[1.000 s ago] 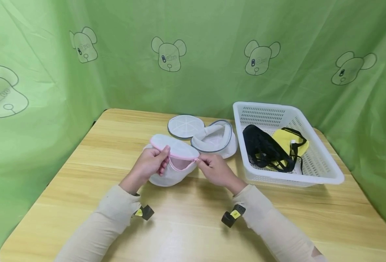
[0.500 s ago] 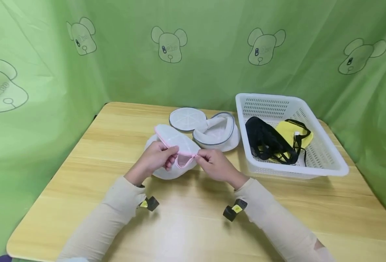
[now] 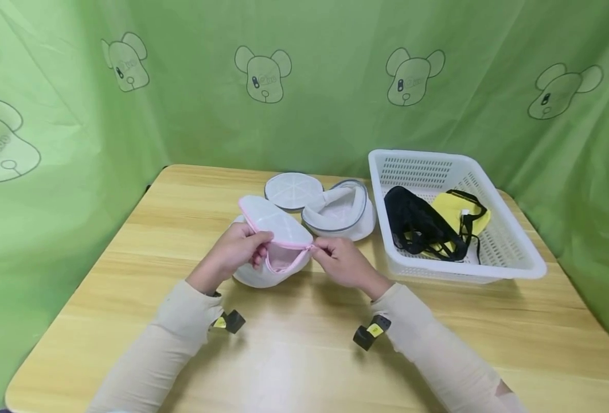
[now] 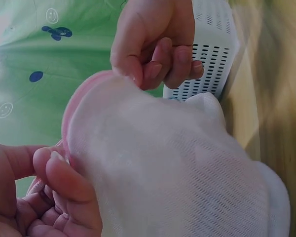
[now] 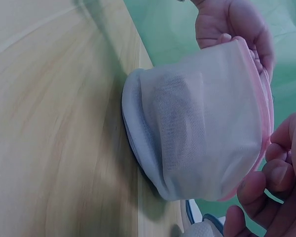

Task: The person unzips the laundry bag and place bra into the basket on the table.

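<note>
A white mesh laundry bag point(image 3: 261, 279) with a pink zipper edge stands on the wooden table, its round lid point(image 3: 276, 219) lifted and a gap showing at the front. My left hand point(image 3: 234, 250) pinches the pink edge at the bag's front left. At the right end of the gap, my right hand point(image 3: 343, 261) pinches the pink edge where the zipper lies; its fingertips cover the pull. In the left wrist view the mesh side point(image 4: 163, 163) hangs between both hands. From the right wrist, the pink rim point(image 5: 259, 108) runs from one hand to the other.
Behind the bag lies a second white mesh bag point(image 3: 362, 230) with dark blue trim, open, its round flap point(image 3: 293, 190) flat beside it. A white basket point(image 3: 511, 269) at the right holds a black strapped item point(image 3: 420, 223) and a yellow one point(image 3: 446, 205). A green curtain hangs behind.
My left hand shifted right along the edge, narrowing the gap, then came back left, and the gap is wider again. The right hand keeps its pinch. The head view tilted slightly.
</note>
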Action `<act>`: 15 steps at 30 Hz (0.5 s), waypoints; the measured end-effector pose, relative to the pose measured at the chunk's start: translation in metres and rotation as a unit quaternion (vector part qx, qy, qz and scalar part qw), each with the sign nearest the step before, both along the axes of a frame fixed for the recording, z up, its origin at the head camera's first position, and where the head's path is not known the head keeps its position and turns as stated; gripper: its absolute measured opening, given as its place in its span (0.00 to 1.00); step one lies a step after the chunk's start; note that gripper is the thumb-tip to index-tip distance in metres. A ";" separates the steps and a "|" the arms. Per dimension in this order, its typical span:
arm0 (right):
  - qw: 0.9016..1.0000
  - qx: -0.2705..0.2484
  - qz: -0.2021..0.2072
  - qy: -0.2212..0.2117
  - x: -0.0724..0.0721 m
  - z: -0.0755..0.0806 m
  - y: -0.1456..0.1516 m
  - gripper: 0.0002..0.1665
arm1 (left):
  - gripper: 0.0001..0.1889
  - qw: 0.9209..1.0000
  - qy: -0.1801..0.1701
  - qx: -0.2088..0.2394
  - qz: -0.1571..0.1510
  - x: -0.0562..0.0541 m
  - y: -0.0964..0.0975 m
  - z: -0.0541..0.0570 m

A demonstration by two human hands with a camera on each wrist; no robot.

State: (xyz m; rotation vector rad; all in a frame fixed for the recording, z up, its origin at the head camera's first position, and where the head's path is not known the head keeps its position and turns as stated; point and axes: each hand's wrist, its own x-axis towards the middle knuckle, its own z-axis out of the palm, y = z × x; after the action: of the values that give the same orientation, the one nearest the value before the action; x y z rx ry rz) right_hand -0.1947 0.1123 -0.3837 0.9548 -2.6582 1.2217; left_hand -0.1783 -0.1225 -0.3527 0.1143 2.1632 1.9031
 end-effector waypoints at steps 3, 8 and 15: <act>1.000 0.004 -0.001 -0.006 -0.002 -0.001 0.001 0.21 | 0.14 1.000 0.003 -0.004 -0.001 0.000 -0.002 0.001; 1.000 0.006 -0.004 -0.006 -0.004 0.001 0.001 0.21 | 0.14 1.000 0.014 -0.011 -0.005 0.000 -0.005 0.002; 1.000 0.011 -0.010 0.001 -0.008 0.000 0.004 0.22 | 0.13 1.000 0.016 -0.007 -0.005 0.000 -0.010 0.004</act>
State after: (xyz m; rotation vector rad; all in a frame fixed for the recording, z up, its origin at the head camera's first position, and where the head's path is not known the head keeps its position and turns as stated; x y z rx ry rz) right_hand -0.2023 0.1161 -0.3839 0.9283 -2.6785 1.1892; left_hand -0.1783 -0.1326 -0.3491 0.1542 2.1923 1.8930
